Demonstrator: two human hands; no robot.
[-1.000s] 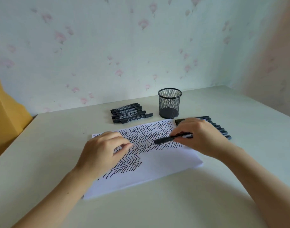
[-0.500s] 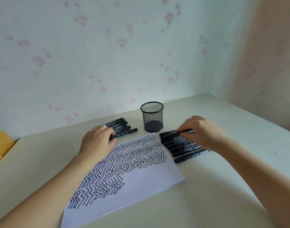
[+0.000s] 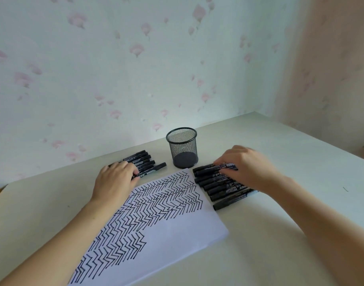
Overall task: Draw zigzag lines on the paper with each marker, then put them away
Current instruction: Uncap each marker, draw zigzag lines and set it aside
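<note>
With the paper [image 3: 156, 219] well covered in zigzags and the mesh cup [image 3: 182, 150] holding no marker, the right hand [image 3: 247, 168] rests its fingers on the right-hand markers [image 3: 216, 182] while the left hand [image 3: 115, 182] touches the left-hand markers [image 3: 144, 162], though I cannot tell if either truly grips one, so next comes lifting one clear.

At your 12 o'clock: pen cup [image 3: 182, 150], black wire mesh, matt. Markers [image 3: 216, 183] at 2 o'clock: black plastic, slight sheen. Paper [image 3: 177, 234]: smooth white matt sheet. Table [image 3: 280, 254]: pale, smooth, low gloss. Wallpaper [image 3: 135, 69]: matt, floral print.
</note>
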